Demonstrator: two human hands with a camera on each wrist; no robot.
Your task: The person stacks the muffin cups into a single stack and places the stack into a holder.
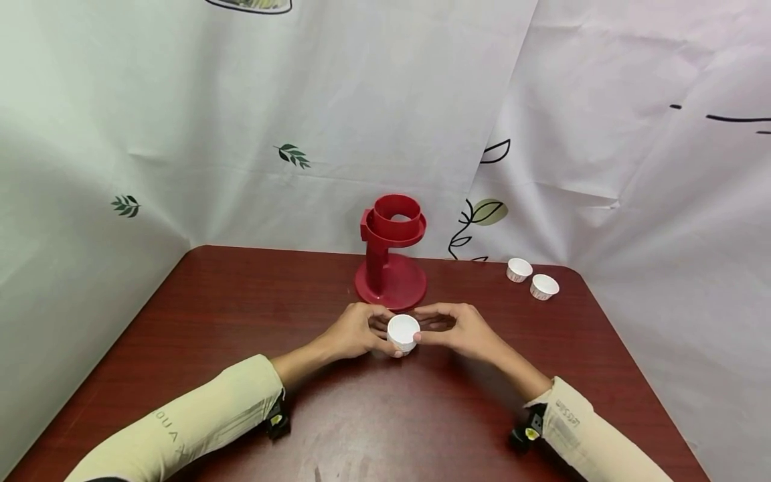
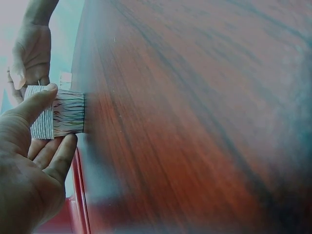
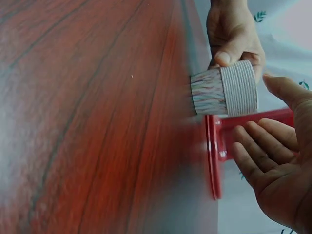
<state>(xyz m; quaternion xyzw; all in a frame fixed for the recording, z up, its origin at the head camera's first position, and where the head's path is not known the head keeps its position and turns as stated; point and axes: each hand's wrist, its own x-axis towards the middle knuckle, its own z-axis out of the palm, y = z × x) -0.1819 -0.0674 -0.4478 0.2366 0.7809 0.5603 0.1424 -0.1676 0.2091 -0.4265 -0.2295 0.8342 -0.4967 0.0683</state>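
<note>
One upright stack of white paper cups (image 1: 403, 343) was just in front of the red stand (image 1: 378, 264), pinched between your left hand's (image 1: 355, 331) thumb and fingers. Your right hand (image 1: 462, 329) was open beside it, fingers loosely bent. Two more cups (image 1: 545, 289) stood near the worktop's (image 1: 277, 284) far right corner.

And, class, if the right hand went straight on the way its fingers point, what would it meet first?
Probably the white cup stack, which the left hand grips just ahead of the right hand; the depth between them is hard to judge.
</note>
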